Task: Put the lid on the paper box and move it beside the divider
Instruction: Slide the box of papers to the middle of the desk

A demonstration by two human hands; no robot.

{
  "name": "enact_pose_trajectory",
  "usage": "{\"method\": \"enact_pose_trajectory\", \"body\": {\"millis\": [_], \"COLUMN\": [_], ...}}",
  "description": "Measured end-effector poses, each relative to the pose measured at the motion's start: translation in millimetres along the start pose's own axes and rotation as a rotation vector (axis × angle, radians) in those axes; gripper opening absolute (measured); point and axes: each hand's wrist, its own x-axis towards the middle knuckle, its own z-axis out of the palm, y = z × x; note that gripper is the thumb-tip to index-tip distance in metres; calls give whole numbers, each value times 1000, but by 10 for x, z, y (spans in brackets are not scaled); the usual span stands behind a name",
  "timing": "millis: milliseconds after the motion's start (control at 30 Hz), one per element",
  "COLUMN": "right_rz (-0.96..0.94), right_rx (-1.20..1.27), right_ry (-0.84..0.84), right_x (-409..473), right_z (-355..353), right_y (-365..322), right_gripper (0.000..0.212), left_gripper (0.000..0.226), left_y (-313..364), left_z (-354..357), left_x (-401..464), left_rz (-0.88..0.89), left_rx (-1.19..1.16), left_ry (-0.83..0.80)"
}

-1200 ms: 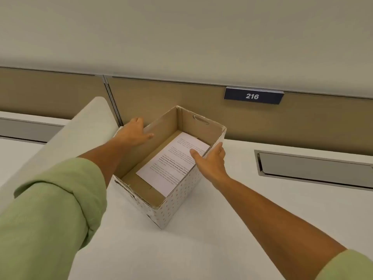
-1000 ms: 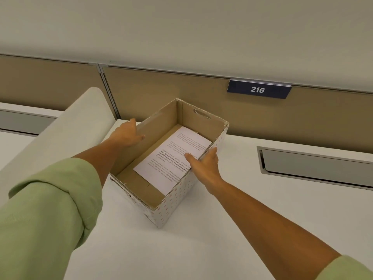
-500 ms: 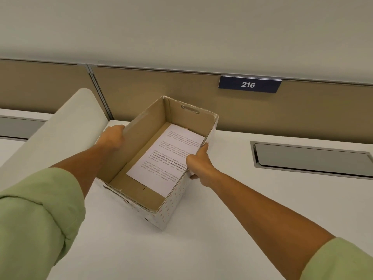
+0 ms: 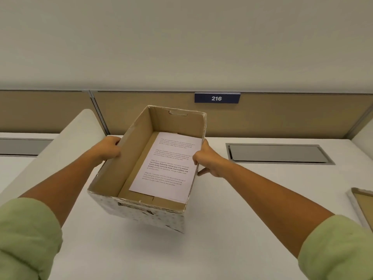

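Note:
An open paper box [image 4: 141, 214], white with small dots outside and brown inside, sits on the white desk in front of me with no lid on it. A printed sheet [image 4: 168, 168] lies flat on its bottom. My left hand [image 4: 108, 149] grips the box's left wall. On the opposite side, my right hand [image 4: 207, 159] holds the right wall, thumb on the rim. The lid [image 4: 363, 207] lies upturned at the right edge of view, only partly seen. The pale rounded divider [image 4: 66, 146] runs along the left, close to the box.
A tan partition panel [image 4: 282, 116] with a blue "216" tag [image 4: 217, 98] stands behind the desk. A grey metal cable hatch [image 4: 278, 153] is set into the desk at the back right. White desk surface [image 4: 222, 249] lies in front and to the right.
Both hands have shifted from the rim to gripping the box's side walls. The box has turned squarer to me and come nearer. The lid has come into view at the right.

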Motion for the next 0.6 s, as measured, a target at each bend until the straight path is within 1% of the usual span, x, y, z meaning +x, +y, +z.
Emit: {"method": "enact_pose_trajectory", "body": {"millis": [100,267,367,400,467,533,600], "right_rz": [-16,-43,-49,-53,-69,-89,-102], "right_rx": [-8,-5,14,16,7,-6,-30], "right_ry": [8,44,112,138,184,227,267], "right_x": [-281,-746,-1020,-1113,-1279,-1451,-1599], "right_z": [-199,-514,-698,-757,-866,-982,-1091], "right_y": [115,360,561,631,768,897,1009], "right_gripper": [72,76,67,61,48,38,30], "left_gripper": [37,36,28,24,17,16,18], "left_y": [132,360,484,531,632,750,838], "left_z": [145,492,726,813,995,1187,1359], "left_x": [-319,-813,-1129,-1244,-1454,-1670,-1859], "left_rz": [7,38,71,85,106,106,87], "left_rx": [-36,-72,-98,-102,-67,5,25], "left_ry": [-31,-9,31,63,178,303,380]}}
